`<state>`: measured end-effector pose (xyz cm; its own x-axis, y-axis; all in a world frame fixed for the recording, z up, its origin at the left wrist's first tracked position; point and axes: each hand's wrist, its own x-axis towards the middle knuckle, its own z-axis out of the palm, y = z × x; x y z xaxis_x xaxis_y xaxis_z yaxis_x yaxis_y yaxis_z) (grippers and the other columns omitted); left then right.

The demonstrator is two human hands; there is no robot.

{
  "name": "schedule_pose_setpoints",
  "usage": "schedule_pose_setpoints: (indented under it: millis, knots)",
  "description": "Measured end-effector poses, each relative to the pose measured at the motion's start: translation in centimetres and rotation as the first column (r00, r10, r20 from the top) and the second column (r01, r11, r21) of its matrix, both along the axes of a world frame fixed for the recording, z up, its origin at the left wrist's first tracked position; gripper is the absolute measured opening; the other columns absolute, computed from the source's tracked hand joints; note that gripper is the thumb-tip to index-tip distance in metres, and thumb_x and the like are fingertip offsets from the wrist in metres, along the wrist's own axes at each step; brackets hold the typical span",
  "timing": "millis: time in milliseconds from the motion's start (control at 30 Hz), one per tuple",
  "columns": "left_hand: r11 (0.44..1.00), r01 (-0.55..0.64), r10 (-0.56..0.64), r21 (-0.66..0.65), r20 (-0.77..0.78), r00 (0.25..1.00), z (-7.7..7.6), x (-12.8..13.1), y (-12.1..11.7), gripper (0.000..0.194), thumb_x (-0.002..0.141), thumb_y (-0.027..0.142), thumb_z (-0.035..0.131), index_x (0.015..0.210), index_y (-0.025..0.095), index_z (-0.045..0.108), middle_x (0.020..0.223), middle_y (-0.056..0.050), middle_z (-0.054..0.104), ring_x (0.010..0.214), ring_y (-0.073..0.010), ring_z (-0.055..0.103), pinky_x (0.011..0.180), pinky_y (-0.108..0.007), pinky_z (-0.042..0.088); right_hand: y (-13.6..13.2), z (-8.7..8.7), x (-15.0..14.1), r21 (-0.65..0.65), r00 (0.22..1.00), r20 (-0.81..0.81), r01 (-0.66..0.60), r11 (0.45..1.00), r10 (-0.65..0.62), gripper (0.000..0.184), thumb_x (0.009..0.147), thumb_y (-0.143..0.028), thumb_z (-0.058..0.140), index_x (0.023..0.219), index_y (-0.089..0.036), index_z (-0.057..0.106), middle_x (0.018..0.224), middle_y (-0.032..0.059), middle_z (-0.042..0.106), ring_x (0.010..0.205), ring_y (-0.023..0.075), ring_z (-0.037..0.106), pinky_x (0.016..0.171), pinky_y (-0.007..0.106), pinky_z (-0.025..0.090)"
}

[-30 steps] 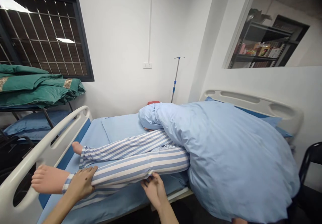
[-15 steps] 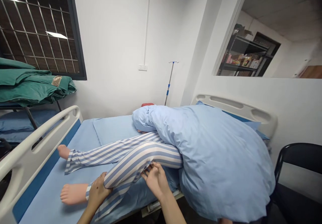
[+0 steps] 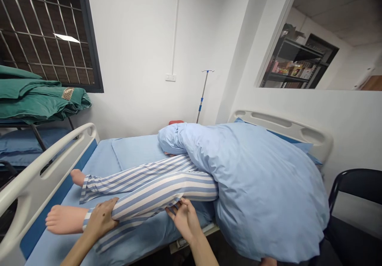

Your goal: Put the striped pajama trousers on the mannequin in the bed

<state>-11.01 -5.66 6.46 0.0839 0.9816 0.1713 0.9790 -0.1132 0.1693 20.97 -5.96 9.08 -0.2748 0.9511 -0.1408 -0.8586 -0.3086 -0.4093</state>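
A figure that looks like a mannequin lies on the bed, in striped trousers [image 3: 167,188]. Its near leg is nearly straight, and its bare near foot [image 3: 64,219] points toward the footboard. My left hand [image 3: 103,218] is wrapped round the lower shin, over the trouser leg, a little above the ankle. Under the knee, my right hand [image 3: 186,218] is palm up with fingers curled against the fabric; some fingertips are hidden beneath the leg. The far leg lies extended, its bare foot [image 3: 78,177] on the sheet. A bunched light-blue quilt [image 3: 262,186] covers the upper body.
The bed has a pale footboard [image 3: 56,158] at left and a headboard [image 3: 283,126] at right. A black chair [image 3: 355,214] stands at the near right. Behind the bed is an IV pole [image 3: 202,98]. Folded green bedding [image 3: 44,98] lies on a rack at left.
The near leg has straightened: its foot slid left toward the footboard and the knee sank slightly. My left hand moved left with the shin, while my right hand stayed under the knee.
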Motion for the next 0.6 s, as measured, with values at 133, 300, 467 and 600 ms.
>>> schedule_pose_setpoints:
  millis: [133, 300, 467, 600]
  knots:
    - [0.999, 0.023, -0.018, 0.035, -0.144, 0.989, 3.0, -2.7, -0.9, 0.055, 0.058, 0.02, 0.048, 0.112, 0.022, 0.053, 0.117, -0.006, 0.059, 0.108, -0.0267, 0.051, 0.09, -0.037, 0.033, -0.3, -2.1, -1.0, -0.064, 1.0, -0.022, -0.012, 0.998, 0.011, 0.006, 0.067, -0.024, 0.063, 0.071, -0.021, 0.059, 0.074, -0.0007, 0.063, 0.079, 0.018, 0.058, 0.085, 0.04, 0.041]
    - [0.999, 0.004, -0.016, -0.04, -0.3, 0.954, 6.8, -3.1, -3.1, 0.052, 0.06, 0.018, 0.048, 0.111, 0.022, 0.056, 0.109, -0.009, 0.061, 0.101, -0.0289, 0.052, 0.085, -0.04, 0.033, -0.4, -6.0, -2.8, -0.156, 0.999, 0.011, -0.05, 0.987, 0.052, 0.008, 0.065, -0.027, 0.063, 0.069, -0.021, 0.058, 0.074, -0.0013, 0.063, 0.077, 0.0176, 0.059, 0.08, 0.038, 0.043]
    - [0.996, -0.004, -0.032, -0.087, -0.401, 0.915, 7.3, -1.9, -4.6, 0.055, 0.062, 0.011, 0.042, 0.115, 0.022, 0.055, 0.106, -0.01, 0.061, 0.096, -0.0284, 0.052, 0.081, -0.04, 0.032, -0.7, -8.9, -3.6, -0.222, 0.999, -0.005, -0.044, 0.974, 0.044, 0.009, 0.06, -0.022, 0.064, 0.065, -0.02, 0.057, 0.069, -0.0017, 0.062, 0.074, 0.0175, 0.059, 0.079, 0.036, 0.043]
    - [0.994, -0.023, -0.023, -0.102, -0.427, 0.904, 6.4, -1.6, -5.0, 0.056, 0.062, 0.01, 0.041, 0.116, 0.02, 0.054, 0.107, -0.011, 0.06, 0.096, -0.0278, 0.052, 0.08, -0.04, 0.033, -0.9, -9.3, -3.4, -0.239, 0.998, -0.035, -0.061, 0.969, 0.054, 0.01, 0.059, -0.018, 0.065, 0.062, -0.019, 0.056, 0.066, -0.0018, 0.061, 0.073, 0.0178, 0.059, 0.082, 0.038, 0.043]
